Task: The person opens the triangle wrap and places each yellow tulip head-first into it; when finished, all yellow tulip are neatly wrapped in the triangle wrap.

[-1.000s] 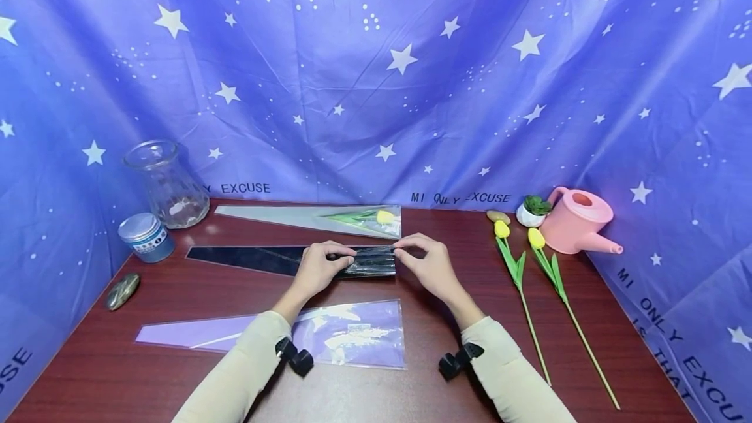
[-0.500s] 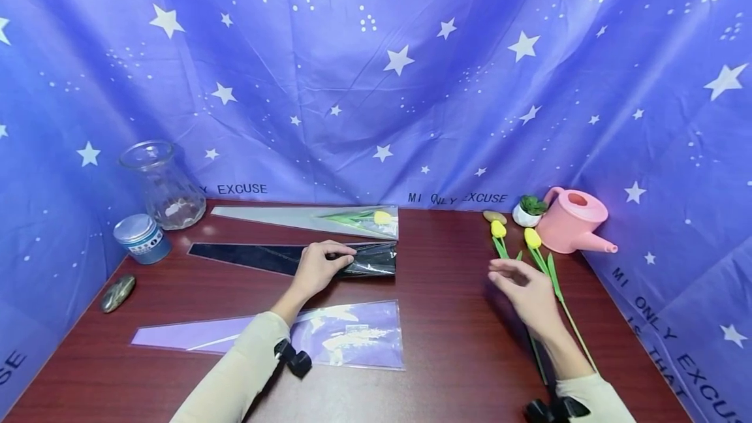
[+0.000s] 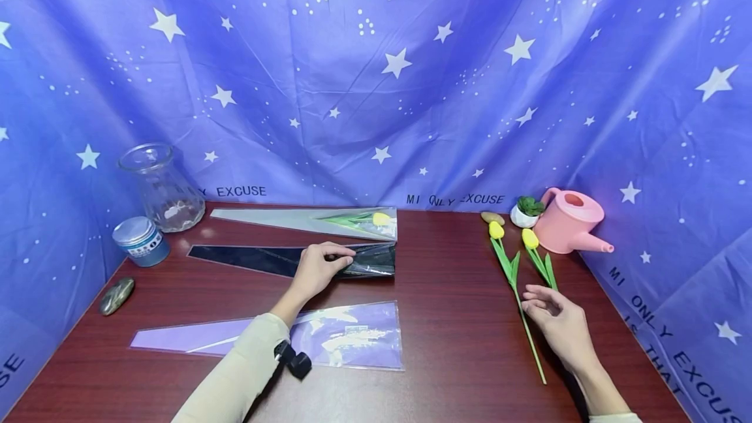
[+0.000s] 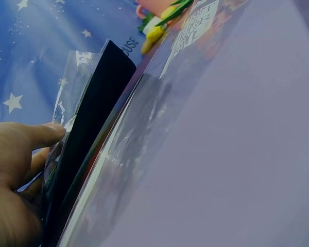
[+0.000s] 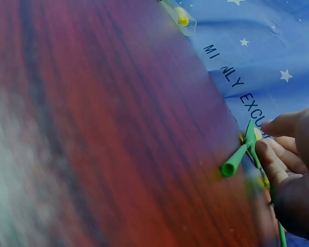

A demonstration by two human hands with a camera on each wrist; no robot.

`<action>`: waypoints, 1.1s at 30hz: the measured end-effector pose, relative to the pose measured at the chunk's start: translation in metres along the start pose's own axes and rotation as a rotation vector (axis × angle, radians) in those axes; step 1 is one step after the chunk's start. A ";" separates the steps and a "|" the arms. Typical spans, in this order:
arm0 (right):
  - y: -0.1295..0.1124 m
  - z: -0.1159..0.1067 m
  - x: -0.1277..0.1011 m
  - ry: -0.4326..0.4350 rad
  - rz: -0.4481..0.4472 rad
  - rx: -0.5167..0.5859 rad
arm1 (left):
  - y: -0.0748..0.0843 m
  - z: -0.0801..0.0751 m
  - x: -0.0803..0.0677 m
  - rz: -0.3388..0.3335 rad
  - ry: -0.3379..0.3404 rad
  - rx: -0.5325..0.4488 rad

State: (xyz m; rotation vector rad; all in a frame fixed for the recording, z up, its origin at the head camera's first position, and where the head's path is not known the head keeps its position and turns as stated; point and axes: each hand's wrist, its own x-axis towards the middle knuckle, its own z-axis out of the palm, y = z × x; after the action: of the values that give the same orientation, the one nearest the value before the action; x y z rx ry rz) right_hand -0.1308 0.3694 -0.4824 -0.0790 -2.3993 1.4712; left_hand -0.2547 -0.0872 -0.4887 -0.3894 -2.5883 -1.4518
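Observation:
My left hand [image 3: 320, 271] pinches the clear front film of a black tapered flower sleeve [image 3: 241, 258], near its wide right end. In the left wrist view the film [image 4: 74, 82] stands apart from the dark back sheet [image 4: 95, 98], with my thumb against it. My right hand [image 3: 558, 325] is at the two yellow artificial tulips on the right, fingers loosely bent and spread. Its fingertips are close beside the left tulip's stem [image 3: 531, 338]; whether they touch it I cannot tell. The hand hides most of the right tulip's [image 3: 531, 239] stem.
A white-backed sleeve [image 3: 270, 217] holding a yellow tulip lies behind; a purple sleeve [image 3: 188, 336] lies in front. At left are a glass vase [image 3: 170, 194], a lidded jar [image 3: 142, 243] and a stone [image 3: 117, 296]. A pink watering can [image 3: 570, 220] and potted succulent [image 3: 527, 211] stand back right.
My right hand has left the black sleeve's mouth and moved right, then down along the tulips. My left hand keeps its pinch in the same place.

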 end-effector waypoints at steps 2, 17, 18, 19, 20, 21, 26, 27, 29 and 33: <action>0.001 0.001 -0.001 -0.005 0.015 -0.087 | -0.001 -0.001 0.000 0.004 -0.001 0.001; 0.000 0.006 0.004 0.023 -0.151 -0.530 | -0.002 -0.001 0.001 0.014 -0.008 -0.016; 0.000 0.007 0.005 0.024 -0.155 -0.536 | -0.003 -0.001 0.001 0.012 -0.006 -0.014; 0.000 0.007 0.006 0.030 -0.157 -0.543 | -0.003 -0.001 0.001 0.012 -0.005 -0.013; 0.000 0.007 0.007 0.033 -0.155 -0.551 | -0.003 -0.001 0.001 0.012 -0.004 -0.013; -0.001 0.007 0.007 0.035 -0.148 -0.556 | -0.002 -0.001 0.001 0.012 -0.004 -0.013; -0.005 0.008 0.006 0.035 -0.080 -0.557 | -0.002 -0.002 0.000 0.016 -0.002 -0.020; -0.006 0.009 0.006 0.035 -0.066 -0.550 | -0.002 -0.003 0.000 0.018 -0.001 -0.022; -0.007 0.009 0.005 0.035 -0.037 -0.524 | -0.002 -0.003 -0.001 0.022 -0.002 -0.023; -0.009 0.010 0.005 0.050 -0.007 -0.422 | -0.001 -0.002 -0.001 0.027 -0.005 -0.027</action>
State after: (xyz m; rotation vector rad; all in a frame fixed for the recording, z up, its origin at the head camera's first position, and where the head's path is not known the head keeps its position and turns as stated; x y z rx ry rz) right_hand -0.1375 0.3576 -0.4776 -0.2010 -2.6229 0.9248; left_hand -0.2540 -0.0895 -0.4888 -0.4304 -2.5591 -1.4802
